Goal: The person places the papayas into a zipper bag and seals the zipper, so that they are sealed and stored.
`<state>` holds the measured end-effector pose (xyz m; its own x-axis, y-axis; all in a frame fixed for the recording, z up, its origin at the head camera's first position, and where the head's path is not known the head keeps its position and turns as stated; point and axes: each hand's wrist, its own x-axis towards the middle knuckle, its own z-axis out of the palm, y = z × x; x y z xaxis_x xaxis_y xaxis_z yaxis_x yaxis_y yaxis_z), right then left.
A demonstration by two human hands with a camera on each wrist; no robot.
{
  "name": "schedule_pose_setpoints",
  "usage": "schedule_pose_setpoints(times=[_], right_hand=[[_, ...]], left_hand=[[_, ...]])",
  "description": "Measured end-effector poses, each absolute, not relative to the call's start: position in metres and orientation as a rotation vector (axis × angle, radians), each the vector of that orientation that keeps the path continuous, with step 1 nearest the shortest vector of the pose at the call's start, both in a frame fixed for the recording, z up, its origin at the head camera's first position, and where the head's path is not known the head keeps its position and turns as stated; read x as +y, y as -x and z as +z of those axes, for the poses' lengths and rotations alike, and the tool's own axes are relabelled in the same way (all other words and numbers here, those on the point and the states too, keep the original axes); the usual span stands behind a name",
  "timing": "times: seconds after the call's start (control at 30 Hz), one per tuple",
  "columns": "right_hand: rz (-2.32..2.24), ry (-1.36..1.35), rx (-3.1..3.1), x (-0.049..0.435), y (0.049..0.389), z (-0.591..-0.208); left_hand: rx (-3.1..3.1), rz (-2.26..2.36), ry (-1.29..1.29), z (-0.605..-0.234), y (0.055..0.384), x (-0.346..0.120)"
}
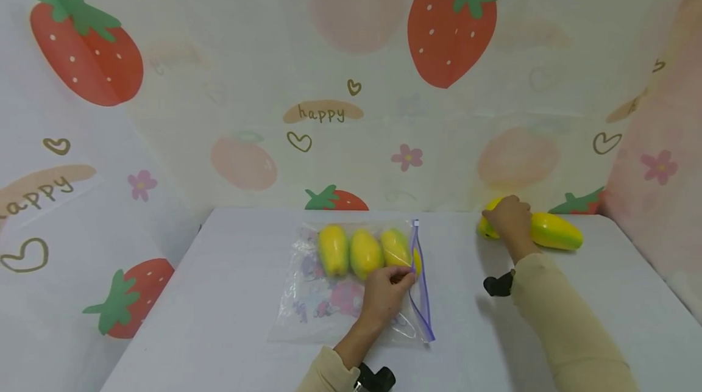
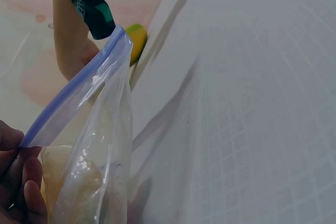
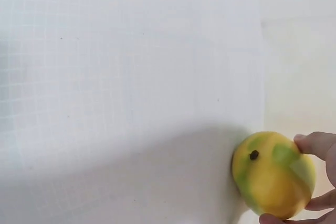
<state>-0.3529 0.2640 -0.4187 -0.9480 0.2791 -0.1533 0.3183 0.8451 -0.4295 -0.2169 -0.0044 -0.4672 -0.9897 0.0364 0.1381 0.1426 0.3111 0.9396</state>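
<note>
Pinched by the left hand is the bag's zip edge; the right hand grips one yellow fruit at the table's far right. Bagging seems the step; next, this fruit needs carrying over.

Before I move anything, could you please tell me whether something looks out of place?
Nothing stands out; no spill or damage shows. The clear zip bag gapes, but the left hand pinches its purple zip strip, and the right hand grips a yellow-green fruit near the far edge of the table.
</note>
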Motion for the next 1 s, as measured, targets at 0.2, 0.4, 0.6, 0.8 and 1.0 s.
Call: schedule_pose_setpoints(times=[0.2, 0.4, 0.6, 0.8, 1.0], right_hand=[[-0.833, -0.574, 2.901, 0.264, 0.357, -0.428], [-0.911, -0.615, 2.888, 0.265, 0.356, -0.432], [-0.986, -0.519, 2.875, 0.263, 0.349, -0.43], [-1.105, -0.443, 2.808, 0.261, 0.337, -0.429], [-1.154, -0.326, 2.772, 0.261, 0.319, -0.433]], left_hand=[[-2.477, -1.786, 0.158, -0.468, 0.217, -0.004], [-2.473, -1.786, 0.161, -0.468, 0.217, -0.005], [-2.483, -1.767, 0.149, -0.468, 0.217, -0.005], [-2.483, -1.775, 0.165, -0.466, 0.217, -0.005], [-2.483, -1.787, 0.153, -0.465, 0.216, -0.006]])
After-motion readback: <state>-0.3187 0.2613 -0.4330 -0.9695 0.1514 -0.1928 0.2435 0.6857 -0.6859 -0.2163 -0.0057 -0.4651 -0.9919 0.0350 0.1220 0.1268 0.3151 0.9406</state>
